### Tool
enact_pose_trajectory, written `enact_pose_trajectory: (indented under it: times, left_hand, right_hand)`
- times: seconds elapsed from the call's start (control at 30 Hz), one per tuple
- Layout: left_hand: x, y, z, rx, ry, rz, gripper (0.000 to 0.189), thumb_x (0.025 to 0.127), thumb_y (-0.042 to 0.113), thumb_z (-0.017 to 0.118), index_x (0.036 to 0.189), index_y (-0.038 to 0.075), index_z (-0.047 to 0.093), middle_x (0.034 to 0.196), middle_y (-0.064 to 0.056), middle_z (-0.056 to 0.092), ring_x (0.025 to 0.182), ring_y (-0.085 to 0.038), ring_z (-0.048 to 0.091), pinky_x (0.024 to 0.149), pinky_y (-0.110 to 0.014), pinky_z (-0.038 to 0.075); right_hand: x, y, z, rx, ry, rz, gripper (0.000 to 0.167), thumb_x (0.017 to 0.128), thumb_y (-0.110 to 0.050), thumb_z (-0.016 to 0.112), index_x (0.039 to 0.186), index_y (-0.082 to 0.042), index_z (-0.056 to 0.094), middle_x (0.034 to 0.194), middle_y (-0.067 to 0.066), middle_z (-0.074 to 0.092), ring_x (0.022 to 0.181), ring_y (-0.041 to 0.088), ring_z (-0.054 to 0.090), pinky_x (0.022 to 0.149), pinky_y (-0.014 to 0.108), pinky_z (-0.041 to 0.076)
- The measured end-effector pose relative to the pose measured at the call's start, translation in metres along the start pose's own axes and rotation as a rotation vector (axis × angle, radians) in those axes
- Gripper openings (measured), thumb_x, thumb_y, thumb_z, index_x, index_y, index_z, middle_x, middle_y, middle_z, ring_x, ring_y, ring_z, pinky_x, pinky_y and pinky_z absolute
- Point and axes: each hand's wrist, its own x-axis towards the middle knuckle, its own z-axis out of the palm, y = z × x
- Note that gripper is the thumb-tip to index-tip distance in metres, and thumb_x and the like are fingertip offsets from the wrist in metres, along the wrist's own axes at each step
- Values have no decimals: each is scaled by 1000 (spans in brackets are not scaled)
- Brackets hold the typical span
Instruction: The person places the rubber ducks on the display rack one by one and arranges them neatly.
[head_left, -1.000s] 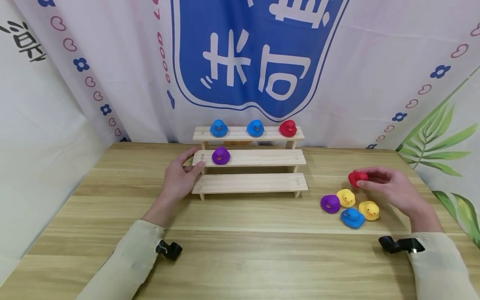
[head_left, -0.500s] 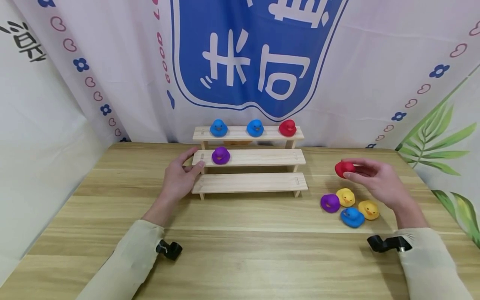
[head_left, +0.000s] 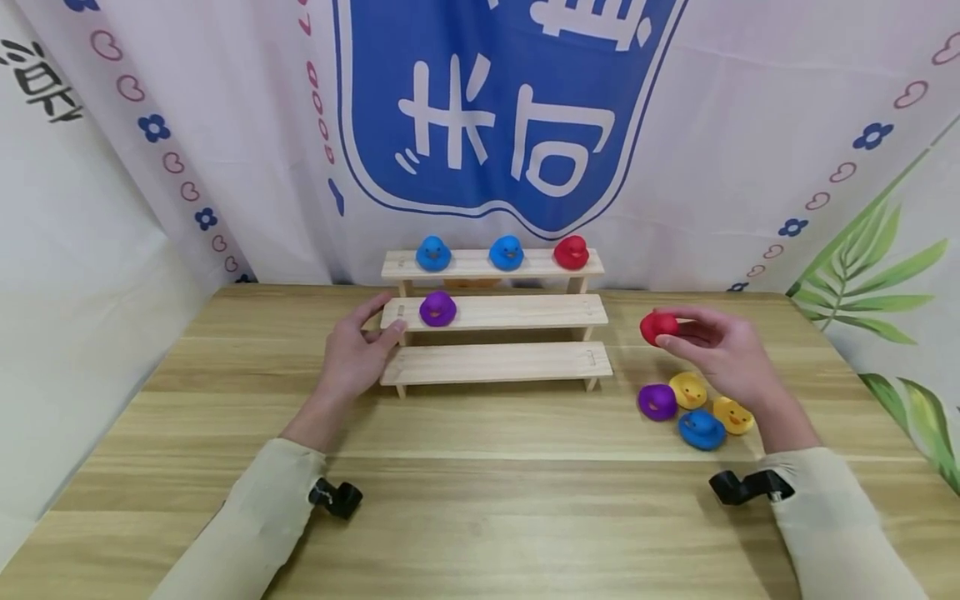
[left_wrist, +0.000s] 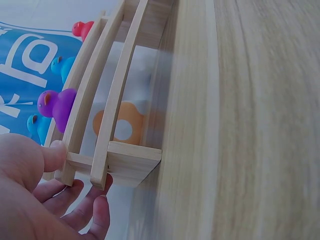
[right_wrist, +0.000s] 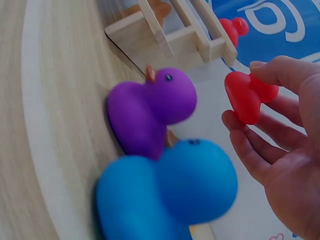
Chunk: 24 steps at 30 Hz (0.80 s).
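Note:
Thumb and fingers of my right hand pinch a red rubber duck in the air, right of the wooden three-tier stand. In the right wrist view this red duck sits between thumb and fingers. My left hand holds the left end of the middle tier, thumb on top and fingers beneath, as the left wrist view shows. A purple duck stands on that tier near the thumb. Along the top tier are a blue duck, another blue duck and a red duck.
Below my right hand, a purple duck, a blue duck, a yellow duck and another yellow duck are grouped on the wooden table. A printed curtain hangs close behind the stand.
My right hand has carried the red duck up and leftward, from beside the loose ducks toward the stand. The left hand keeps its hold on the middle tier.

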Motion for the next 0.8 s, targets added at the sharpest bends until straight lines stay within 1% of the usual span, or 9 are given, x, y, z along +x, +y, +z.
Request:
enact_pose_trajectory:
  times: [0.1, 0.3, 0.4, 0.47, 0.53, 0.63, 0.73, 0.8]
  left_hand:
    - [0, 0, 0, 1, -1, -2, 60, 108, 32, 64, 164, 26, 43, 171, -4, 41, 119, -30, 71, 71, -18, 56]
    - [0, 1, 0, -2, -3, -4, 61, 108, 32, 64, 164, 26, 42, 171, -4, 40, 121, -31, 71, 72, -18, 56]
    - [1, 1, 0, 1, 1, 4, 60, 108, 32, 64, 164, 26, 43, 171, -4, 41, 119, -31, 72, 71, -18, 56]
    - [1, 0, 0, 4, 2, 7, 60, 108, 31, 64, 164, 25, 43, 171, -4, 41, 119, -31, 72, 70, -18, 56]
    - [1, 0, 0, 9, 5, 7, 60, 108, 31, 64, 164, 25, 43, 170, -5, 42, 118, -31, 72, 70, -18, 56]
    - [1, 0, 0, 9, 4, 5, 60, 108, 31, 64, 164, 24, 43, 170, -5, 42, 119, -31, 72, 70, -18, 56]
    - [1, -1, 0, 4, 3, 5, 60, 108, 31, 64, 164, 24, 43, 171, -5, 41, 120, -32, 71, 71, -17, 56]
    - [2, -1, 0, 0, 2, 6, 60, 108, 30, 64, 164, 24, 43, 171, -5, 41, 120, -32, 71, 71, -17, 56]
  right_hand:
    - [1, -3, 5, -2, -5, -6, 49, 103, -32, 73, 146, -11, 63, 138, 20, 66, 100, -5, 68, 84, 11, 57]
    - [3, -6, 11, -21, -16, -10, 51, 103, -32, 72, 149, -13, 61, 144, 20, 63, 106, 2, 65, 85, 9, 55]
    - [3, -7, 14, -21, -9, -6, 51, 103, -32, 72, 149, -14, 61, 145, 18, 63, 110, 9, 66, 85, 8, 55]
    - [4, -9, 16, -18, -6, -7, 51, 103, -33, 72, 149, -15, 61, 145, 16, 64, 115, 17, 66, 86, 8, 55]
    - [4, -11, 19, -9, -5, -13, 51, 103, -33, 72, 150, -15, 61, 146, 17, 63, 119, 25, 66, 86, 8, 54]
    - [5, -14, 23, 4, -9, -21, 52, 104, -33, 71, 151, -15, 60, 147, 19, 62, 124, 33, 64, 86, 7, 53]
    - [5, -18, 27, 18, -7, -33, 51, 104, -32, 71, 151, -15, 60, 147, 19, 62, 124, 34, 64, 87, 6, 53]
    - [6, -21, 30, 26, -2, -44, 49, 104, -31, 71, 150, -16, 61, 145, 17, 63, 123, 31, 64, 87, 6, 53]
